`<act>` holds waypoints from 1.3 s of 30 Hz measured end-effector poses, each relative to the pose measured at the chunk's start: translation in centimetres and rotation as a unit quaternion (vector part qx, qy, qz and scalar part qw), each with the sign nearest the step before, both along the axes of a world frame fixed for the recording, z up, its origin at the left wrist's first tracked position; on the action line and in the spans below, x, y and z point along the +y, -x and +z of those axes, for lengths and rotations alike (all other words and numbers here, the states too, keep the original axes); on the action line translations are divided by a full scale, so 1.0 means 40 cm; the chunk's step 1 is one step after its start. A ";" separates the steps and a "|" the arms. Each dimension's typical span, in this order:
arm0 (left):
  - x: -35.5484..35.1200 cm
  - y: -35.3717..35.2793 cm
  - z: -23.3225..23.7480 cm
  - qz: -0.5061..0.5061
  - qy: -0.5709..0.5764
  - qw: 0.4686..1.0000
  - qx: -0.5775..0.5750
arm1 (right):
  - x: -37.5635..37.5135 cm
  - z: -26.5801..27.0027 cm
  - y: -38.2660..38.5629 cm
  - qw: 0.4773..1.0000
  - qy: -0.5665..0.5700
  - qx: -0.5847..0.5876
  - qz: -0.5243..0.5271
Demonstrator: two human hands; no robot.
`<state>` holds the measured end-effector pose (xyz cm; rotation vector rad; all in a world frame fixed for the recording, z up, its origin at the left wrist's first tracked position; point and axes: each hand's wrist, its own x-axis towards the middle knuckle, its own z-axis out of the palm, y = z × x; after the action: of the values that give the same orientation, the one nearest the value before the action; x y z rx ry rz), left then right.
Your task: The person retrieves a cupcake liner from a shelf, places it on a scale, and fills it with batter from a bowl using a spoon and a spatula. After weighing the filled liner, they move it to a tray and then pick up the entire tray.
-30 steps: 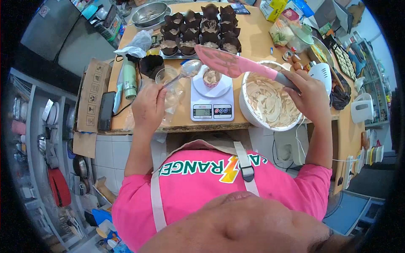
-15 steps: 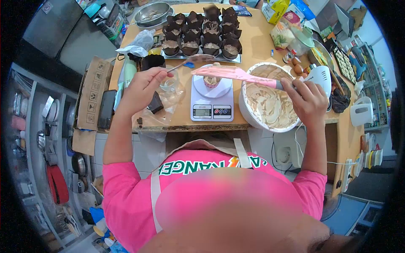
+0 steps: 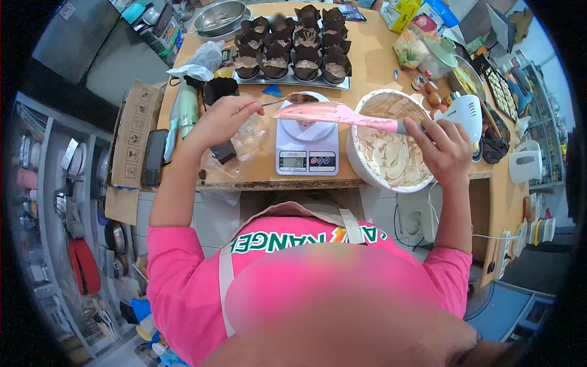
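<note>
My left hand [image 3: 227, 122] is closed on the handle of a spoon [image 3: 301, 98], its bowl smeared with brown batter. The spoon's bowl is above the white kitchen scale [image 3: 288, 144], just beyond the blade of a pink spatula [image 3: 342, 115]. My right hand [image 3: 445, 147] grips the spatula's grey handle end, and batter coats the blade. A small cup on the scale is mostly hidden by the blade. At the right of the scale, under the spatula, stands a white tub [image 3: 356, 156] of light brown batter.
Behind the scale, a tray [image 3: 333, 84] carries rows of dark paper cups with batter. A metal bowl [image 3: 217, 21] sits at the back left. Eggs [image 3: 433, 99] and a white hand mixer [image 3: 463, 116] lie right of the tub. A plastic bag [image 3: 241, 150] lies left.
My left hand has moved right, bringing the spoon over the scale and close to the spatula. The spatula has shifted slightly left and down, now covering most of the cup.
</note>
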<state>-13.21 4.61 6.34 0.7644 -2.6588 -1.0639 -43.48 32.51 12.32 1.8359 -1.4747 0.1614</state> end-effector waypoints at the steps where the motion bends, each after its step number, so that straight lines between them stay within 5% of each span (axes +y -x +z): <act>1: -0.005 0.006 -0.007 0.000 -0.001 1.000 0.000 | 0.001 0.002 0.002 1.000 -0.001 0.000 0.000; 13: 0.024 0.024 0.004 -0.016 0.109 0.992 -0.058 | 0.057 0.043 0.044 0.993 0.054 -0.101 -0.042; 25: 0.054 0.026 0.030 0.018 0.148 0.987 0.061 | 0.106 0.042 0.066 0.985 0.096 -0.133 -0.061; 31: 0.065 0.023 0.049 0.020 0.168 0.985 -0.026 | 0.148 0.063 0.075 0.976 0.099 -0.165 -0.100; 36: 0.084 0.007 0.059 0.055 0.091 0.982 0.153 | 0.244 0.090 0.069 0.923 0.082 -0.311 -0.210; 39: 0.112 0.016 0.050 0.032 0.118 0.974 0.192 | 0.294 0.117 0.063 0.918 0.018 -0.303 -0.256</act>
<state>-13.87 9.07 8.33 0.5303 -2.3538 -0.7689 -45.99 44.29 17.02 1.3571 -2.3120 0.5254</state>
